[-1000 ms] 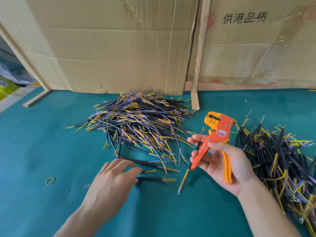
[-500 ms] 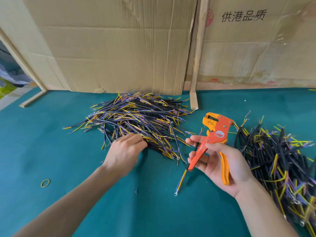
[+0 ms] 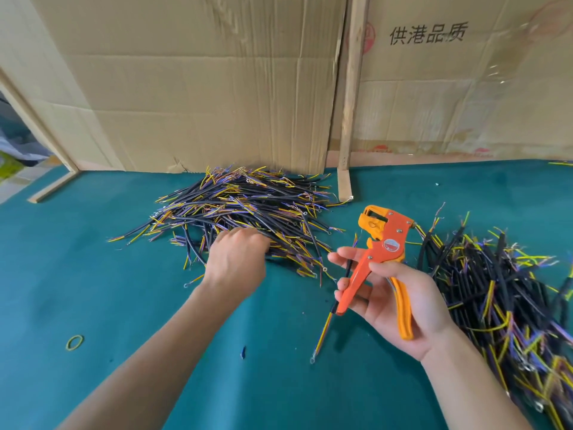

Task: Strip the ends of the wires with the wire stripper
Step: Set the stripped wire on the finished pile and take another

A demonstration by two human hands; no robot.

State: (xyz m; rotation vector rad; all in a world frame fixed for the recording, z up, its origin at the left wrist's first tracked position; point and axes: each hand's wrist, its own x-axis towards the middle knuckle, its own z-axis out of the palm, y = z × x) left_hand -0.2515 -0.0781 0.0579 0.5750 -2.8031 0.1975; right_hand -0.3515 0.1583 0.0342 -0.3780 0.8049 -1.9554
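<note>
Evidently this is a pause between strips. The right hand (image 3: 389,301) holds the stripper (image 3: 376,262) at about four o'clock, handles spread, thumb over the hinge, with one wire (image 3: 330,315) caught between its fingers and the tool. The left hand (image 3: 237,259) reaches into the near edge of the centre pile (image 3: 245,212) at twelve o'clock, fingers curled among the wires — whether it grips any, I cannot tell. Another pile (image 3: 502,290) lies at three o'clock on the desk (image 3: 93,274). Next — feeding a wire end squarely into the stripper's head.

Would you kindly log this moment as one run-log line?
left hand: reaching into centre pile of black cables | right hand: holding orange wire stripper plus one cable | stripping: not underway
</note>
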